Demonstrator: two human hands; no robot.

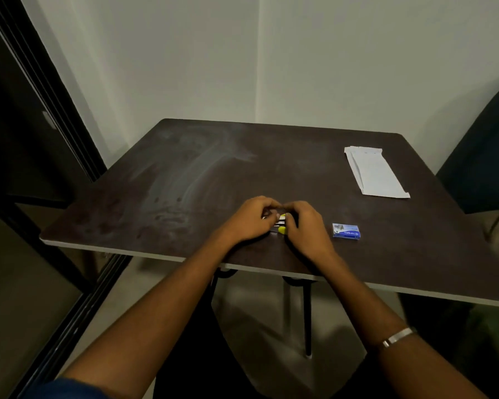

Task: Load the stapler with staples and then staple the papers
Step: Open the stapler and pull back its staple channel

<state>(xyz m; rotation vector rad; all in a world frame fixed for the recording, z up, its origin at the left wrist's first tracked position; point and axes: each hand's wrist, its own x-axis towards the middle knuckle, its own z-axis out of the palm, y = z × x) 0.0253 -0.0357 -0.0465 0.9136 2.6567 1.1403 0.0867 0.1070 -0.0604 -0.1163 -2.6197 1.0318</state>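
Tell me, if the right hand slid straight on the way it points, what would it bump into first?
The right hand points up and left, with its fingers already curled on the stapler. So it would meet the stapler at once, then probably the left hand just beyond, though depth is hard to judge.

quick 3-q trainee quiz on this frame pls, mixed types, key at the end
1. True or false: the papers lie under the stapler.
2. The blue staple box sits: A) beside the right hand, toward the table's right B) on the papers C) left of the left hand
3. What are both hands holding?

Key: 1 false, the papers lie apart at the far right of the table. 2 A. 3 the stapler.
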